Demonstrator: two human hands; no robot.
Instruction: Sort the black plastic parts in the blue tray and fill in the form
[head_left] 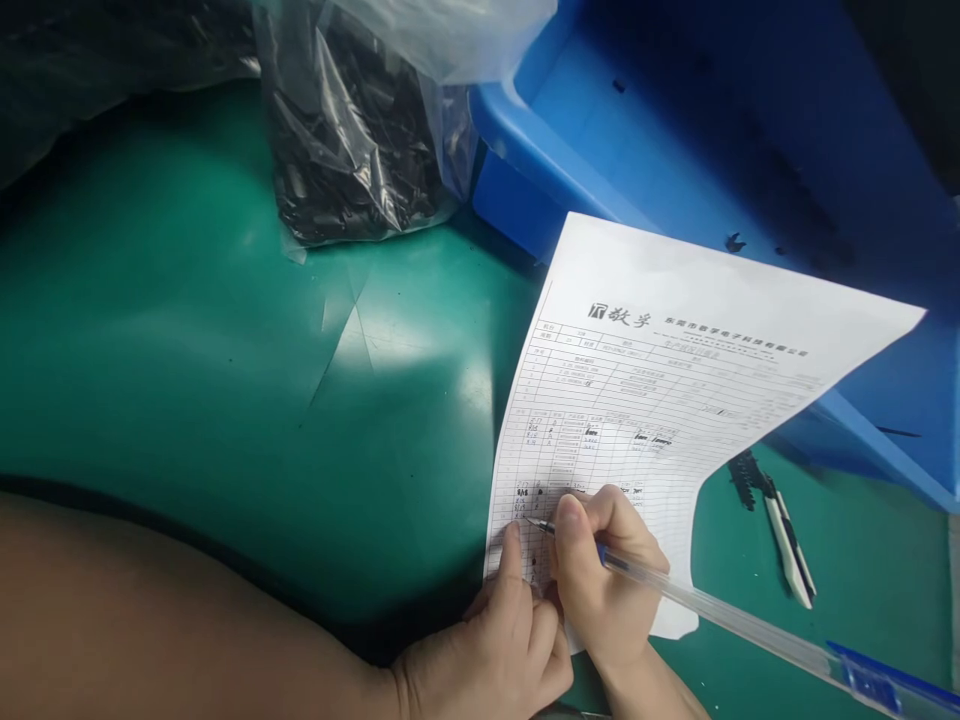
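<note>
A white printed form (675,275) with a table of rows and handwritten entries lies at a slant on the green work surface. Its upper right part bends up over the edge of a blue bin. My right hand (611,570) grips a clear ballpoint pen (720,610) with blue parts, and the pen's tip meets a row near the form's left edge. At the lower left of the sheet, my left hand (502,650) holds it down, with the index finger stretched out beside the pen tip and the other fingers curled. The hands cover the form's bottom rows.
The blue bin (517,130) at upper right has a few small dark bits inside. A clear plastic bag (360,150) of black parts stands at the top, beside more dark bagging. Right of the form lies a white-and-black utility knife (787,550) on the green surface (225,370).
</note>
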